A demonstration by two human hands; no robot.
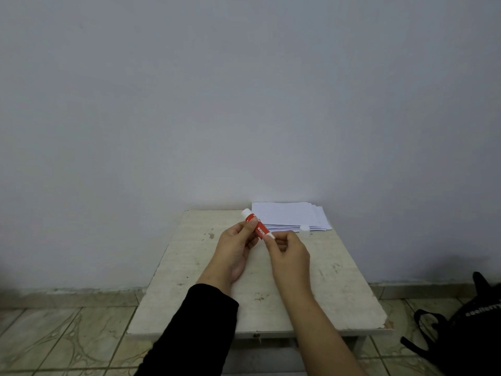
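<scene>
One red glue stick (pixel 259 226) is held just above the bench (pixel 339 280), its long axis slanting, one white end pointing away and leftward. The left hand (pixel 235 256) grips its middle; the right hand (pixel 288 253) pinches the near end. One loose white cap (pixel 304 229) stands beside one stack of paper (pixel 290 215).

Worn table (pixel 187 270) — paper stack (pixel 287 215) and, seemingly, a white cap (pixel 304 229) on it.
</scene>
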